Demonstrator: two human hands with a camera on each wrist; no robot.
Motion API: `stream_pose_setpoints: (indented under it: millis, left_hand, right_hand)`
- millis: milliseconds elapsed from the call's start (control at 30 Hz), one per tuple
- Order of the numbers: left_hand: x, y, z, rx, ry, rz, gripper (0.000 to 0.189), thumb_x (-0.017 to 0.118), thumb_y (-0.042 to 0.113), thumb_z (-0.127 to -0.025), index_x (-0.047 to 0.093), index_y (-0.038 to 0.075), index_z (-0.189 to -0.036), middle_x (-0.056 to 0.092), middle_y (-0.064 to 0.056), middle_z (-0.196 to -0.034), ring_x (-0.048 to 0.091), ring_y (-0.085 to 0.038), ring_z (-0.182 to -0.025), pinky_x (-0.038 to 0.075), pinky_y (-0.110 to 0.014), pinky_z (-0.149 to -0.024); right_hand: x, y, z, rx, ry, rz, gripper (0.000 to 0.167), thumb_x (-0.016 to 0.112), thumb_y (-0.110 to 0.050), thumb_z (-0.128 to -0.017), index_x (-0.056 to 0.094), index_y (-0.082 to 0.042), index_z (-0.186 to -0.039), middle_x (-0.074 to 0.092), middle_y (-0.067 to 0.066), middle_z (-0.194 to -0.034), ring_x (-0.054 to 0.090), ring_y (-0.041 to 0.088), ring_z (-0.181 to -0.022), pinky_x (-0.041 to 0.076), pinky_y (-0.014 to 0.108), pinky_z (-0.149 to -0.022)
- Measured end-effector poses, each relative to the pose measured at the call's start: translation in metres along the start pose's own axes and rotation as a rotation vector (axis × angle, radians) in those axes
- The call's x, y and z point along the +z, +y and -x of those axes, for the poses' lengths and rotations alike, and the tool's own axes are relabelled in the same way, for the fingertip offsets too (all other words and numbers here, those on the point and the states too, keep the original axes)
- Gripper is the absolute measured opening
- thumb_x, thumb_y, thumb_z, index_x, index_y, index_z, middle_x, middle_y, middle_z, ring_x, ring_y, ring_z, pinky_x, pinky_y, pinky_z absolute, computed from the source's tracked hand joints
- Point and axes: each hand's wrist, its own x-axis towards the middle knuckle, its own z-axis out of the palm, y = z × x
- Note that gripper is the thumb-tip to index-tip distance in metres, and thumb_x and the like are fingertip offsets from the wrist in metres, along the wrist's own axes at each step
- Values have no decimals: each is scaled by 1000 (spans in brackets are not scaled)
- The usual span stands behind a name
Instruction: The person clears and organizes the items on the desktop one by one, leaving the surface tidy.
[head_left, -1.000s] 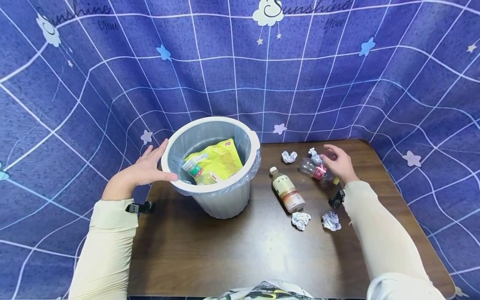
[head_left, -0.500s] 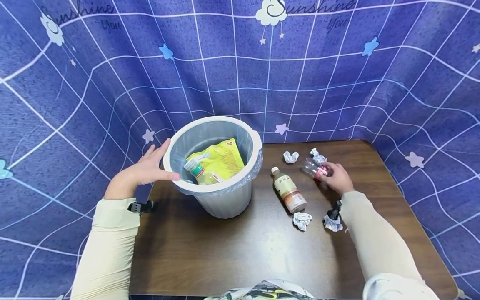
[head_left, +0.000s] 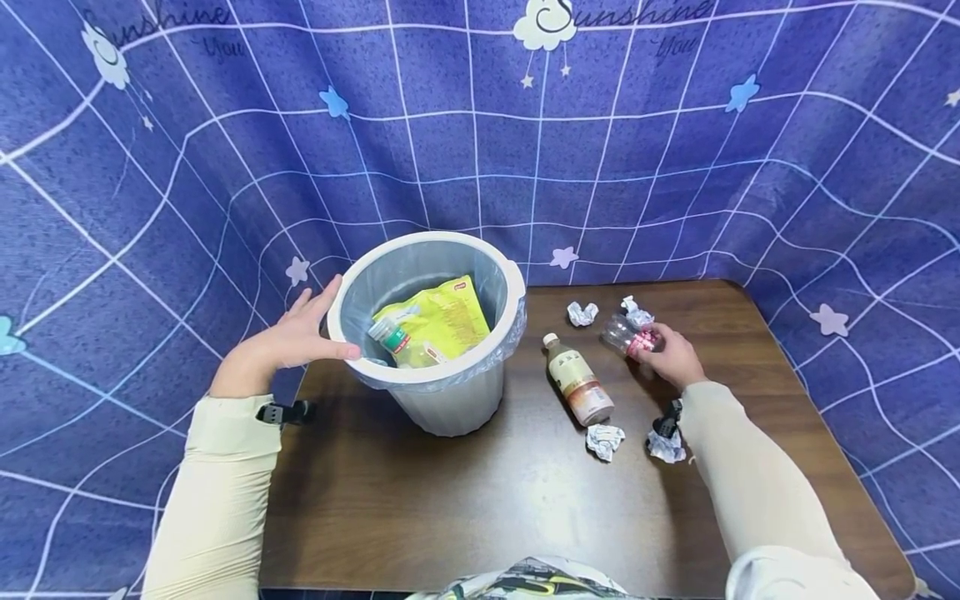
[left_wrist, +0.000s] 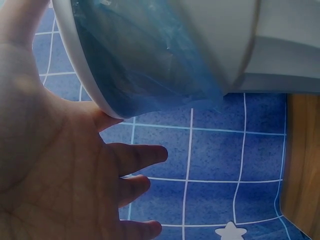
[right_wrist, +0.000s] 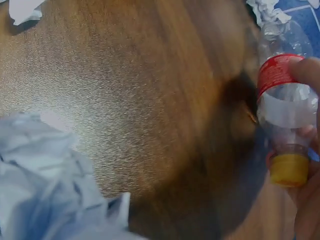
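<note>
My right hand (head_left: 677, 358) grips a clear plastic bottle (head_left: 619, 335) lying on the right part of the table. In the right wrist view, the thumb presses by the bottle's red label (right_wrist: 276, 73), and its yellow cap (right_wrist: 289, 170) points toward the palm. At the left, my left hand (head_left: 296, 340) rests against the rim of a grey bin (head_left: 465, 408), fingers spread and straight. The left wrist view has the thumb and index finger at the white rim (left_wrist: 75, 60), with the other fingers apart from it. A yellow packet (head_left: 457, 312) and another plastic bottle (head_left: 401, 343) lie inside the bin.
A brown-drink bottle (head_left: 576, 379) lies between bin and right hand. Crumpled paper balls (head_left: 604, 442) lie around it, one partly under the right wrist camera (head_left: 667, 421). A blue patterned curtain (head_left: 480, 125) surrounds the wooden table (head_left: 420, 508).
My right hand has come down onto the clear bottle with the red label and taken hold of it. The left hand has stayed at the bin's rim.
</note>
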Motion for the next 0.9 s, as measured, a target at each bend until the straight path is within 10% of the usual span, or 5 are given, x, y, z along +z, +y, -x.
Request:
stream_pose_setpoints:
  millis: [333,900]
  left_hand:
    - [1,-2,2,9,7,-1,124,77,52,-79,-7,15,-163,2,-20,-169,-14,-48,-151,4,-82,-106]
    - [-5,-3,2,11,11,-12,126,79,52,-77,-4,15,-163,5,-20,-168,-14,-47,-151,2,-81,-108]
  right_hand:
    - [-24,-47,-29,-102,48,-79,52,77,-19,-84,60,-8,-131,65,20,-118,60,34,-101,46,45,-87]
    - [-68,-220,-100,-366,40,21,52,75,-36,-85,61,-17,-131,63,11,-117,56,27,-101,43,45,-86]
